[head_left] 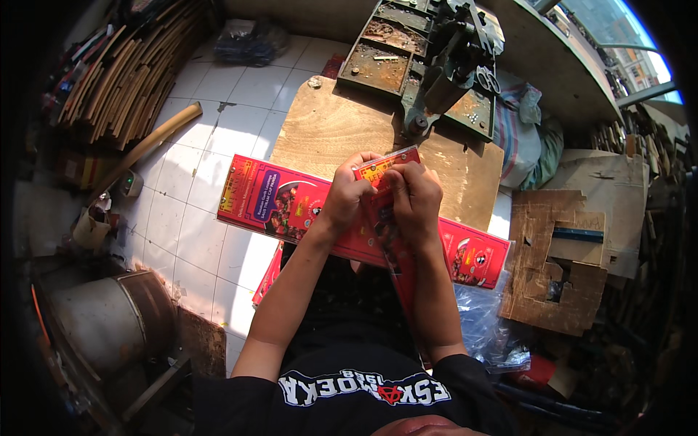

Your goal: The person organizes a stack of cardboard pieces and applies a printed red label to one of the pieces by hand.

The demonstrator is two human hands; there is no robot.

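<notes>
The left hand [349, 192] and the right hand [418, 200] both hold one end of a narrow red strip [385, 168]. The fingers pinch it close together. Its other end runs down toward the person's black shirt [342, 356]. Under the hands, a wide red strip [243, 192] with food pictures lies sideways, near the close edge of the brown wooden surface [327, 116]. It sticks out past both sides. At the far end stands a dark metal machine [449, 86], beside a dirty tray [369, 88] split into little boxes. Sunshine makes bright patches on the white tile floor [251, 86].
</notes>
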